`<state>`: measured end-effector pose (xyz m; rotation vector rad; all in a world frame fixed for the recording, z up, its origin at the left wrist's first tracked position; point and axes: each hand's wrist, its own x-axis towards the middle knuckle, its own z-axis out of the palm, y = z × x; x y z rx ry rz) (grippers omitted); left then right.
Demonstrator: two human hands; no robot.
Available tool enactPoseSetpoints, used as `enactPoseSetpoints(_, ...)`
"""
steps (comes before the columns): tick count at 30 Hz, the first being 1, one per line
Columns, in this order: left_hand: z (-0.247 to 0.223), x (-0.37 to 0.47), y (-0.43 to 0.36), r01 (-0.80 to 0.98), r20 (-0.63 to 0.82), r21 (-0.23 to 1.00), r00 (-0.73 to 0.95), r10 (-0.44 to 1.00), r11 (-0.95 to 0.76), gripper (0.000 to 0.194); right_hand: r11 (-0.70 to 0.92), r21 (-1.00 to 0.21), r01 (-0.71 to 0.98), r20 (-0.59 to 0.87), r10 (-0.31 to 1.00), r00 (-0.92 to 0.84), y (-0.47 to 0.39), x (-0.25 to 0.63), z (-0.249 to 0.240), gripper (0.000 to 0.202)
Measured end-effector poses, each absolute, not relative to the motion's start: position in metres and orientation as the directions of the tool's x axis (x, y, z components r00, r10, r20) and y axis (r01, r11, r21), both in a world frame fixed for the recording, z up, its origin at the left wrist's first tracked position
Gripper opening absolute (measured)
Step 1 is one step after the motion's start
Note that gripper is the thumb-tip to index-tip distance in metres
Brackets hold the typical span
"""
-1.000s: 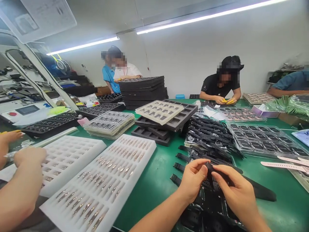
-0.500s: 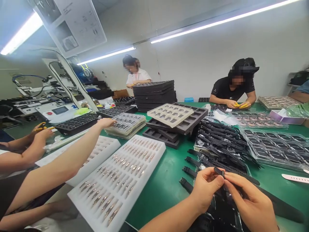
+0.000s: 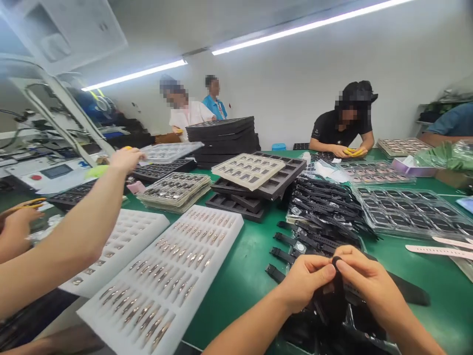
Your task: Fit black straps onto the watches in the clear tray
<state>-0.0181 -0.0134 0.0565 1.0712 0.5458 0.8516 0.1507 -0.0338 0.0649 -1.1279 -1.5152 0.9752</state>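
Note:
My left hand and my right hand meet at the lower right. Between their pinched fingertips is a black watch strap, bent at its top; its lower part runs down among dark things and is hard to make out. Beneath my hands lie black straps and clear plastic trays, partly covered by my wrists. Left of my hands, several black strap ends stick out in a row. Just beyond them is a heap of black-strapped watches.
White foam trays of shiny metal parts lie left, crossed by a co-worker's arm holding a clear tray. Black foam trays are stacked behind. Clear trays of dark watch faces and pink straps lie right.
The view has swung slightly. My hands have drawn closer together over the strap, its end now less exposed. The co-worker's hand has raised a clear tray; a person in blue appears behind.

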Motion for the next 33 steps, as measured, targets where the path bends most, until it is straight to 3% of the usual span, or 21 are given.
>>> enactPoseSetpoints(6,0.058,-0.017,-0.011,-0.228,-0.158,0.885,0.675,0.721,0.406,0.052,0.067,-0.987,-0.147,0.045,0.988,0.146,-0.03,0.144,0.068,0.039)
enactPoseSetpoints(10,0.056,-0.018,-0.012,-0.215,-0.192,0.866,0.689,0.699,0.451,0.05,0.043,-0.955,-0.293,-0.035,0.966,0.256,-0.028,0.14,0.071,0.041)
enactPoseSetpoints(14,0.055,-0.018,-0.012,-0.188,-0.186,0.874,0.723,0.665,0.448,0.048,0.097,-0.933,-0.348,-0.032,0.937,0.347,-0.026,0.142,0.077,0.042)
enactPoseSetpoints(21,0.058,-0.016,-0.014,-0.185,-0.16,0.891,0.726,0.669,0.414,0.049,0.118,-0.936,-0.332,-0.001,0.941,0.338,-0.022,0.146,0.076,0.042)
enactPoseSetpoints(24,0.059,-0.015,-0.015,-0.124,-0.104,0.963,0.647,0.755,0.238,0.046,0.127,-0.965,-0.23,0.056,0.954,0.295,-0.026,0.148,0.075,0.043)
enactPoseSetpoints(26,0.059,-0.016,-0.014,0.029,0.019,0.999,0.511,0.86,-0.039,0.036,0.126,-0.99,-0.057,0.11,0.966,0.233,-0.031,0.149,0.074,0.043)
enactPoseSetpoints(29,0.057,-0.019,-0.011,0.269,0.351,0.84,0.395,0.849,-0.472,0.025,0.093,-0.978,0.189,0.11,0.991,0.082,-0.038,0.149,0.073,0.034)
enactPoseSetpoints(33,0.053,-0.026,-0.008,0.321,0.602,0.598,0.425,0.676,-0.734,0.033,0.044,-0.994,0.103,0.05,0.997,0.062,-0.038,0.146,0.07,0.042)
